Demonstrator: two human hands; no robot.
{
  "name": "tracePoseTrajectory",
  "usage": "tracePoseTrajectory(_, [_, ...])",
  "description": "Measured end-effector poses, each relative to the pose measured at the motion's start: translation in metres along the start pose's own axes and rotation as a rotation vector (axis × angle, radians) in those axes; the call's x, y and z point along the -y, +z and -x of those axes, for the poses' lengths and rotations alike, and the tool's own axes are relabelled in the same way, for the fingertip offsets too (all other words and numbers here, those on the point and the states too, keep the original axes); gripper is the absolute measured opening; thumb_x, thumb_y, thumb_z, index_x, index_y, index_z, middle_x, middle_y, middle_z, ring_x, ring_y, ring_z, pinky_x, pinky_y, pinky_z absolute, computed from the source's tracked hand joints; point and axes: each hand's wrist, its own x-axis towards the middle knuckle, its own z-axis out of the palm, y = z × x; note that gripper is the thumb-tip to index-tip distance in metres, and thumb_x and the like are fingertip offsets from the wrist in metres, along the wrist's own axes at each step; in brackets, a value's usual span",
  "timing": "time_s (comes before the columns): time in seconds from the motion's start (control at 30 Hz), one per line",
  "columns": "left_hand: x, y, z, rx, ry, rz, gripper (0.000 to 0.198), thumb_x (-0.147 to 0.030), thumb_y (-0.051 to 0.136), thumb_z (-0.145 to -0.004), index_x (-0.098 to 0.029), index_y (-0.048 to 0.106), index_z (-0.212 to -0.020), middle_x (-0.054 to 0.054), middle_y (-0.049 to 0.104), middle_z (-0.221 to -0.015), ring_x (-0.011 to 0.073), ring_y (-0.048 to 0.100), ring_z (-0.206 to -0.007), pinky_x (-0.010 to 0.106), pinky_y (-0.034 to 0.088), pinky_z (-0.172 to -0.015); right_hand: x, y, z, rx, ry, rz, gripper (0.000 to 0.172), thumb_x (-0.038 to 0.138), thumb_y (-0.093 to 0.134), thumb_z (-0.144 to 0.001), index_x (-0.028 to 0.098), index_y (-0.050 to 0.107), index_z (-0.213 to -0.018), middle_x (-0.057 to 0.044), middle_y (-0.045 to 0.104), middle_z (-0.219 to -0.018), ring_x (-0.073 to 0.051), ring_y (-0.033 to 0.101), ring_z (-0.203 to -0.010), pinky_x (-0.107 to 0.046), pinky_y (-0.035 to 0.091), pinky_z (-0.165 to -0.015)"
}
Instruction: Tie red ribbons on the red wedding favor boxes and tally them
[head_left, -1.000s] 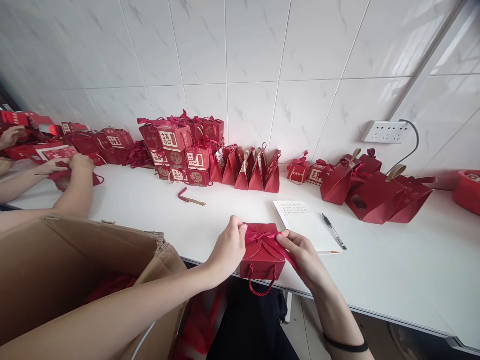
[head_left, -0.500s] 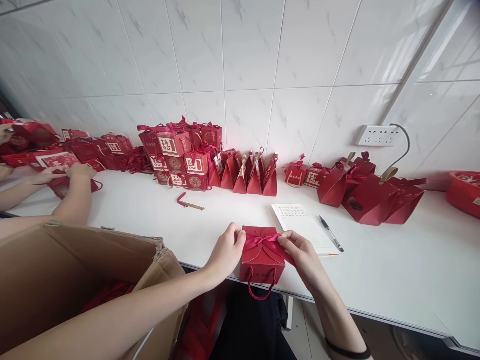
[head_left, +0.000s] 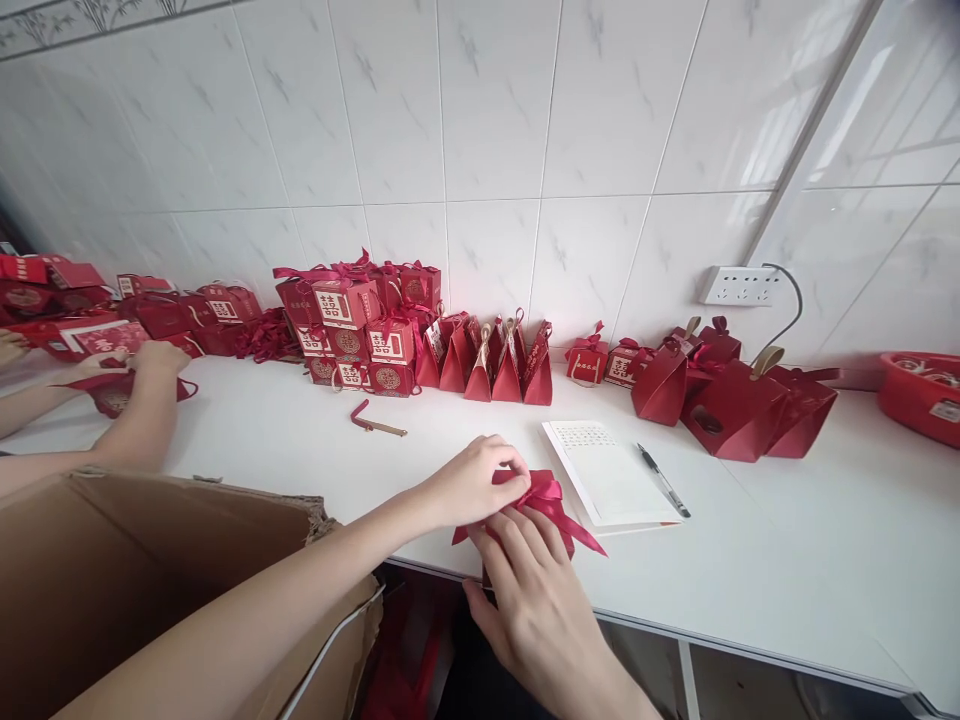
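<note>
A small red gift box (head_left: pixel 559 535) sits at the front edge of the white table (head_left: pixel 765 560), mostly covered by my hands. Its red ribbon bow (head_left: pixel 546 495) shows on top, with one tail trailing right. My left hand (head_left: pixel 480 480) pinches the bow's left loop between thumb and fingers. My right hand (head_left: pixel 536 600) lies over the box's near side, its fingers pressed against the box and ribbon.
An open cardboard carton (head_left: pixel 150 580) stands at my left. Another person's hands (head_left: pixel 131 365) work on a red box at far left. Stacked red boxes (head_left: pixel 360 325) and red bags (head_left: pixel 727 400) line the wall. A notepad (head_left: pixel 607 470), pen (head_left: pixel 664 480) and loose ribbon piece (head_left: pixel 375 420) lie nearby.
My right hand came round from the box's right side to cover its near face. My left hand closed over the bow's left loop. The view tilted upward slightly.
</note>
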Motion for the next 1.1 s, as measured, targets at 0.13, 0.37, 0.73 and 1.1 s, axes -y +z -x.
tracePoseTrajectory(0.13, [0.01,0.007,0.005,0.044,-0.034,0.005,0.013,-0.031,0.056,-0.078,-0.02,0.064,-0.081,0.003,0.058,-0.093,0.0187,0.051,-0.099,0.032,0.04,-0.088,0.003,0.02,0.004,-0.056,0.028,0.105,0.026,0.007,0.036,-0.084,0.011,0.057,-0.098,-0.01,0.059,-0.089,-0.024,0.051,-0.088,-0.041,0.038,-0.081])
tracePoseTrajectory(0.37, [0.011,0.009,0.0,0.114,-0.088,0.007,0.014,-0.032,0.067,-0.07,-0.02,0.066,-0.076,0.002,0.057,-0.09,0.0203,0.052,-0.096,0.032,0.041,-0.084,0.006,0.034,0.008,-0.142,0.116,0.143,0.023,0.005,0.039,-0.086,0.012,0.059,-0.095,-0.008,0.055,-0.081,-0.019,0.046,-0.074,-0.037,0.036,-0.075])
tracePoseTrajectory(0.73, [0.014,0.014,0.004,0.075,-0.065,0.026,0.007,-0.027,0.064,-0.071,-0.02,0.066,-0.073,0.003,0.059,-0.089,0.0205,0.051,-0.096,0.032,0.041,-0.084,0.003,0.03,0.01,-0.223,0.116,-0.043,0.023,0.003,0.044,-0.085,0.017,0.06,-0.091,-0.004,0.057,-0.08,-0.015,0.048,-0.072,-0.034,0.036,-0.077])
tracePoseTrajectory(1.1, [0.018,0.016,0.004,0.053,-0.035,0.017,0.006,-0.026,0.064,-0.072,-0.021,0.066,-0.073,0.003,0.059,-0.088,0.02,0.051,-0.094,0.032,0.041,-0.083,0.001,0.02,0.01,-0.232,0.067,-0.188,0.018,0.004,0.049,-0.084,0.017,0.06,-0.091,-0.004,0.057,-0.077,-0.016,0.05,-0.071,-0.034,0.038,-0.07])
